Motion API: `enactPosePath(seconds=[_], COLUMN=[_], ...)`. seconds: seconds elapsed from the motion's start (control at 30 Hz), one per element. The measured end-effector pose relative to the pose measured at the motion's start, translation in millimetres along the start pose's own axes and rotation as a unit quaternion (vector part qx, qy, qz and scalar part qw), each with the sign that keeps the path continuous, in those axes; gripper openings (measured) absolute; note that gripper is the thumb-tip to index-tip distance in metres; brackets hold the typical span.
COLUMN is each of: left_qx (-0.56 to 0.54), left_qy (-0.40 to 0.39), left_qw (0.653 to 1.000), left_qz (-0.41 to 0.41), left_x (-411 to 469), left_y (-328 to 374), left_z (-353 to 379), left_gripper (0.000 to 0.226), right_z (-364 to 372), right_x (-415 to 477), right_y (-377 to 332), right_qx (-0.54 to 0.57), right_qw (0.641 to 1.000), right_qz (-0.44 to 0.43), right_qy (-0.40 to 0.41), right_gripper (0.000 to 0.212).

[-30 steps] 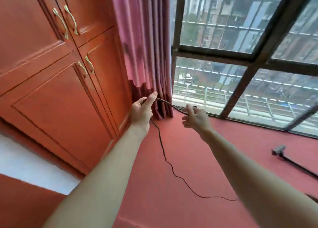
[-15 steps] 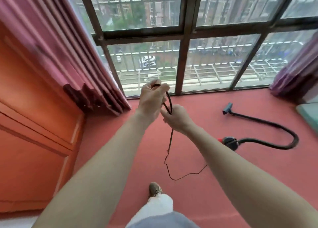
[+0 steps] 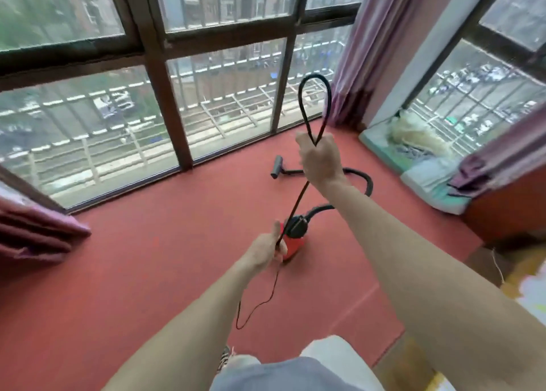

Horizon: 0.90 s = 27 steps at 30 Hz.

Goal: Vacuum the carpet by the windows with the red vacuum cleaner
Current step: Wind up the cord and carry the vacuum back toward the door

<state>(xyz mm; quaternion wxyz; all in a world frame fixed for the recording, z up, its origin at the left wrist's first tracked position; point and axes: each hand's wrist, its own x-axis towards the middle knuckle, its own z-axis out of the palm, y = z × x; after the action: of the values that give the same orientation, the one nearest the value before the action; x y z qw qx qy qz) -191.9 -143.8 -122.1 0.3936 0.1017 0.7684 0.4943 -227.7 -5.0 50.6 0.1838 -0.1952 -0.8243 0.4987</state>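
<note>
Right hand [image 3: 320, 160]: raised in mid-frame, fingers curled tight round a thin black power cord [image 3: 299, 98] at the point where it crosses itself; tall loop standing above the fist.

Left hand [image 3: 267, 247]: lower and nearer, thumb up, closed round the same cord; stretch between the two hands drawn straight; slack tail hanging below the left fist and curling over the flat red carpet [image 3: 147, 257].

Small red canister vacuum cleaner [image 3: 295, 246]: on the carpet just beyond the left hand, partly hidden by it. Black ribbed hose [image 3: 367, 183] arcing from its top round to the right, then back to a grey floor nozzle [image 3: 276, 167] lying near the dark-framed windows [image 3: 156, 74].

Purple pleated curtains [image 3: 351, 50]: gathered in the far right corner; another fold at lower left. Pale green cushion [image 3: 428, 189] on the ledge at right.

Against half a second ago: hands then close together with the cord bunched between them, now well apart, right high and left low. View swung right; orange wooden cabinet gone from frame; vacuum cleaner now central instead of off to the right.
</note>
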Motion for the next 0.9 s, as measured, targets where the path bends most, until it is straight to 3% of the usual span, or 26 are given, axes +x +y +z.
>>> enactPosePath(seconds=[0.1, 0.17, 0.27, 0.4, 0.53, 0.6, 0.63, 0.7, 0.73, 0.83, 0.9], left_qx=[0.048, 0.023, -0.044, -0.128, -0.137, -0.112, -0.098, -0.077, -0.065, -0.061, -0.111], left_qy=[0.024, 0.081, 0.205, 0.280, 0.306, 0.329, 0.344, 0.367, 0.371, 0.329, 0.270], left_qw=[0.999, 0.996, 0.978, 0.947, 0.930, 0.921, 0.915, 0.904, 0.903, 0.915, 0.925], left_qz=[-0.001, -0.012, 0.015, 0.089, 0.147, 0.176, 0.185, 0.203, 0.208, 0.226, 0.243], left_x=[19, 32, 57, 87, 105, 110, 113, 118, 123, 141, 159], left_y=[-5, 6, 47, 120, 192, 221, 234, 254, 261, 272, 269], left_z=[20, 29, 40, 55, 86, 100, 105, 111, 111, 102, 94], left_gripper=[0.073, 0.071, 0.055, 0.051, 0.056, 0.061, 0.060, 0.056, 0.056, 0.055, 0.055], right_z=[-62, -102, -147, -179, -193, -192, -188, -174, -168, -162, -170], right_x=[39, 63, 81, 87, 83, 81, 81, 86, 91, 117, 143], right_y=[19, 44, 93, 159, 175, 172, 173, 176, 177, 186, 183], right_qx=[0.012, -0.065, -0.202, -0.227, -0.212, -0.207, -0.207, -0.188, -0.177, -0.070, 0.038], right_qw=[0.996, 0.991, 0.977, 0.967, 0.940, 0.926, 0.919, 0.929, 0.940, 0.970, 0.971], right_qz=[-0.020, -0.034, -0.060, -0.030, -0.029, -0.052, -0.070, -0.081, -0.076, -0.007, 0.033], right_qy=[0.085, 0.110, 0.033, -0.108, -0.265, -0.312, -0.327, -0.307, -0.281, -0.232, -0.233], right_gripper=[0.051, 0.050, 0.054, 0.072, 0.078, 0.085, 0.079, 0.050, 0.046, 0.056, 0.057])
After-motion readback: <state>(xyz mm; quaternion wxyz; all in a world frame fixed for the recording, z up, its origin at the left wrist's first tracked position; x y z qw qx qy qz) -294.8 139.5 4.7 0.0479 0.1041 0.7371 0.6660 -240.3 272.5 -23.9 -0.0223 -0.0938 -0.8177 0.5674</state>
